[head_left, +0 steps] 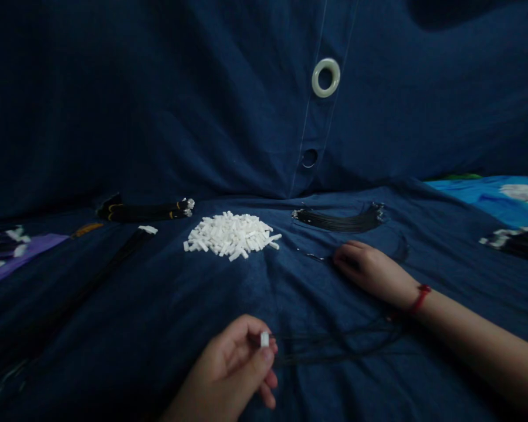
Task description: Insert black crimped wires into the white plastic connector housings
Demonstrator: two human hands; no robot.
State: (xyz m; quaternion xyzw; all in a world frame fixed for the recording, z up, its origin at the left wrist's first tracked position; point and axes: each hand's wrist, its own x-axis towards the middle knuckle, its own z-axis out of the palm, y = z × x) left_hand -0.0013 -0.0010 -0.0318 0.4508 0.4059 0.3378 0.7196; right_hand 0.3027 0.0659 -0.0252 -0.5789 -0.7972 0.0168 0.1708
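Note:
Near the bottom centre, my left hand (242,363) pinches a small white plastic connector housing (264,339) between thumb and fingers. Thin black wires (334,338) trail from it to the right, just above the cloth. My right hand (365,266) is further forward and to the right, low over the cloth. Its fingers are closed at a thin black wire with a shiny metal end (313,256), which sticks out to the left of the fingertips. The grip itself is partly hidden. A pile of white connector housings (233,234) lies ahead, between and beyond my hands.
A bundle of loose black wires (341,218) lies beyond my right hand. Banded black wires (145,211) lie left of the pile, with connector-ended wires (114,258) nearer me. More wires (523,240) lie far right. Dark blue cloth (180,123) with eyelets hangs behind.

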